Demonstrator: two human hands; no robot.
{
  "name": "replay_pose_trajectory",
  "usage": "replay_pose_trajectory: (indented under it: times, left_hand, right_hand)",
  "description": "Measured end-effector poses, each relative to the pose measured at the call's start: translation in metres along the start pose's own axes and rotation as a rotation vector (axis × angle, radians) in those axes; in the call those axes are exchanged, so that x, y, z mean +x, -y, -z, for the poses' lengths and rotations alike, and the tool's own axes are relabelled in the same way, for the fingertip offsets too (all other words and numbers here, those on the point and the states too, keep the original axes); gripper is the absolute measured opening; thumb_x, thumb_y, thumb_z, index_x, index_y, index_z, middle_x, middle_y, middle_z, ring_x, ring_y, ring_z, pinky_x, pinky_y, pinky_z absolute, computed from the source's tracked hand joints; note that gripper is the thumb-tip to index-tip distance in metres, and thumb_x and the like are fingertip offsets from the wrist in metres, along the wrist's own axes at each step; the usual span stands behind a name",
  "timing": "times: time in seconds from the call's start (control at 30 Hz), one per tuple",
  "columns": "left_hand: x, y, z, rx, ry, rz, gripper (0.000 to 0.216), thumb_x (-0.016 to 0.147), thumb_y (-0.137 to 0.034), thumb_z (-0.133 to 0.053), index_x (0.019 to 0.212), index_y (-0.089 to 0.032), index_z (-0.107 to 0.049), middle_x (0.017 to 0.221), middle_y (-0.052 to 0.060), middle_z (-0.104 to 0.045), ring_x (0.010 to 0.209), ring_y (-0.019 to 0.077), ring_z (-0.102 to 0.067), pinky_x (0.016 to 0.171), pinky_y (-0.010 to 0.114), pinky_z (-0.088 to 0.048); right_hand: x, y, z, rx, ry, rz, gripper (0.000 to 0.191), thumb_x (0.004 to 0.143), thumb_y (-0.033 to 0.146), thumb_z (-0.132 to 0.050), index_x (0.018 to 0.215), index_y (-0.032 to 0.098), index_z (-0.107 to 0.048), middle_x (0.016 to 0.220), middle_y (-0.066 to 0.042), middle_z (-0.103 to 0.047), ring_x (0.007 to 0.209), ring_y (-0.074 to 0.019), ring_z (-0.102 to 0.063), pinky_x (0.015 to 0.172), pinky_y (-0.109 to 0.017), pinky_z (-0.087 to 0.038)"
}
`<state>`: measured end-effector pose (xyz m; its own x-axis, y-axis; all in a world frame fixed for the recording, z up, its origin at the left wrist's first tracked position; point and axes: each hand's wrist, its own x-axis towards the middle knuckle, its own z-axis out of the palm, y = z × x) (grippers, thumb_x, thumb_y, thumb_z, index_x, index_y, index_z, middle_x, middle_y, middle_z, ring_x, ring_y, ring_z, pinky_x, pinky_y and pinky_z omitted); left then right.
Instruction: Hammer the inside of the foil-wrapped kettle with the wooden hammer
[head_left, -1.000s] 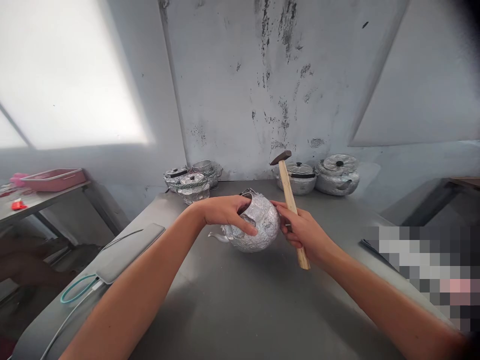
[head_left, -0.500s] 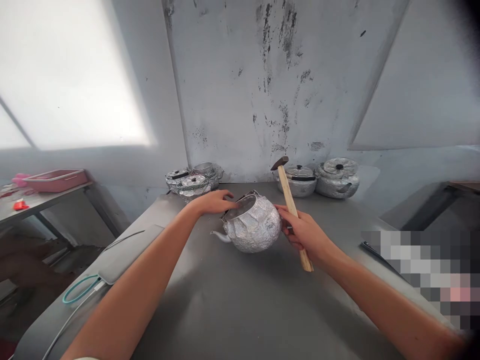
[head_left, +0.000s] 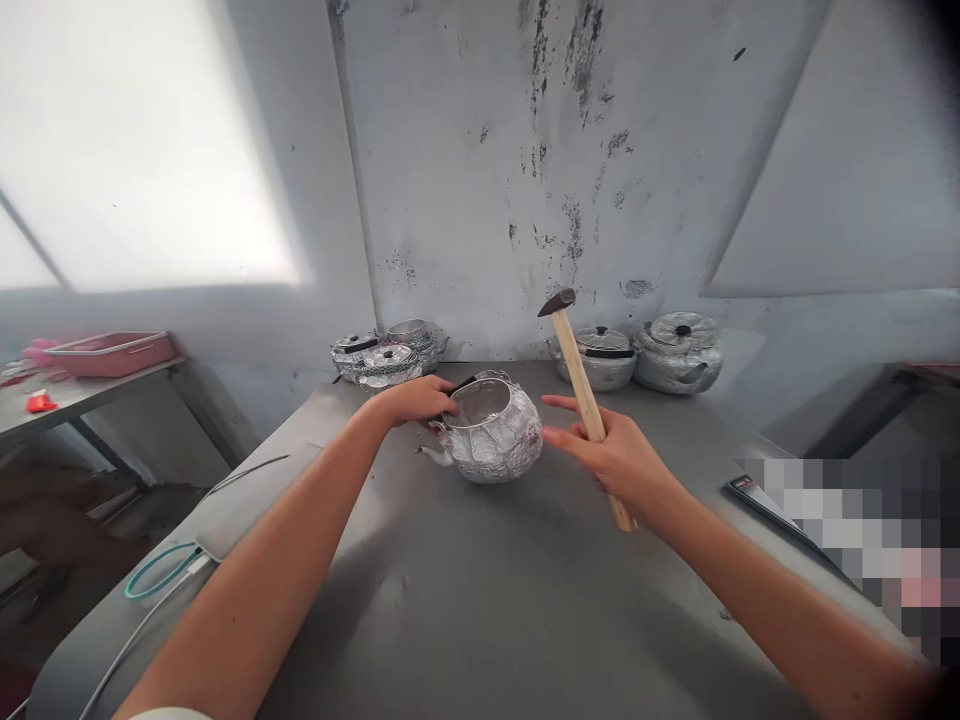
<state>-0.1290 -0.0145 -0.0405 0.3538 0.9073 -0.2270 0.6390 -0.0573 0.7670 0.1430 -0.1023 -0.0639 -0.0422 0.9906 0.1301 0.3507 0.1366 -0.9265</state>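
A lidless silver kettle [head_left: 496, 448] with a dented, hammered-looking body is tilted a little over the grey table, its spout pointing left. My left hand [head_left: 415, 402] grips it at the left of the rim, by the dark handle; some of the fingers are hidden there. In my right hand [head_left: 626, 458] is a hammer [head_left: 579, 378] with a pale wooden handle, head up. The thumb and forefinger of that hand stretch toward the kettle's right side. Whether the thumb touches it I cannot tell.
Several silver pots and kettles stand along the wall, one group at back left [head_left: 390, 368] and one at back right [head_left: 679, 360]. A grey case [head_left: 259, 500] with cables lies at the table's left. A pink basket [head_left: 112, 355] sits on a side table. Something blurred covers the right edge.
The kettle has come slightly left and farther back, and its mouth shows more. My left hand has closed on its rim side. My right hand's fingers have come away from the kettle, still holding the hammer.
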Motion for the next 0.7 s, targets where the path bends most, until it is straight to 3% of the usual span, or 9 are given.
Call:
replay_pose_trajectory:
  times: [0.2,0.37,0.47,0.6,0.7]
  left_hand:
    - [-0.003,-0.006,-0.002,0.043,-0.005,0.005,0.044,0.069,-0.029,-0.066,0.112,-0.021,-0.071,0.090,0.005,-0.063,0.081,0.0188,-0.057,0.067,0.027,-0.056]
    - [-0.006,-0.010,-0.004,0.091,-0.027,0.011,0.056,0.070,-0.033,-0.066,0.125,-0.020,-0.067,0.095,0.007,-0.068,0.082,0.0207,-0.063,0.064,0.026,-0.055]
    - [-0.007,-0.011,-0.001,0.179,-0.063,0.022,0.058,0.073,-0.035,-0.064,0.128,-0.017,-0.066,0.097,0.008,-0.071,0.083,0.0222,-0.067,0.064,0.026,-0.055]
    - [-0.010,-0.011,0.012,0.322,-0.188,0.055,0.058,0.073,-0.036,-0.064,0.127,-0.014,-0.066,0.092,0.009,-0.073,0.080,0.0258,-0.071,0.065,0.030,-0.056]
    - [-0.016,-0.013,0.022,0.446,-0.328,0.044,0.054,0.072,-0.036,-0.068,0.122,-0.015,-0.069,0.096,0.013,-0.073,0.093,0.0329,-0.070,0.073,0.034,-0.054]
  right_hand:
    - [-0.005,-0.005,-0.011,-0.139,-0.060,0.109,0.043,0.070,0.047,-0.082,0.105,0.024,-0.072,0.056,0.010,-0.035,0.052,-0.0107,-0.033,0.052,-0.027,-0.029]
    - [-0.003,-0.010,-0.013,-0.182,-0.065,0.109,0.035,0.074,0.050,-0.078,0.097,0.025,-0.068,0.056,0.010,-0.035,0.051,-0.0114,-0.034,0.051,-0.027,-0.028]
    - [-0.002,-0.008,-0.008,-0.178,-0.047,0.107,0.027,0.085,0.051,-0.068,0.092,0.025,-0.062,0.059,0.008,-0.038,0.053,-0.0119,-0.036,0.050,-0.027,-0.030]
    - [-0.008,0.005,0.008,-0.153,0.038,0.119,0.021,0.100,0.047,-0.046,0.101,0.028,-0.053,0.067,0.007,-0.040,0.054,-0.0117,-0.035,0.048,-0.025,-0.030]
    - [-0.019,0.021,0.019,-0.205,0.146,0.116,0.028,0.099,0.055,-0.048,0.105,0.029,-0.055,0.065,0.007,-0.037,0.052,-0.0120,-0.032,0.045,-0.026,-0.027]
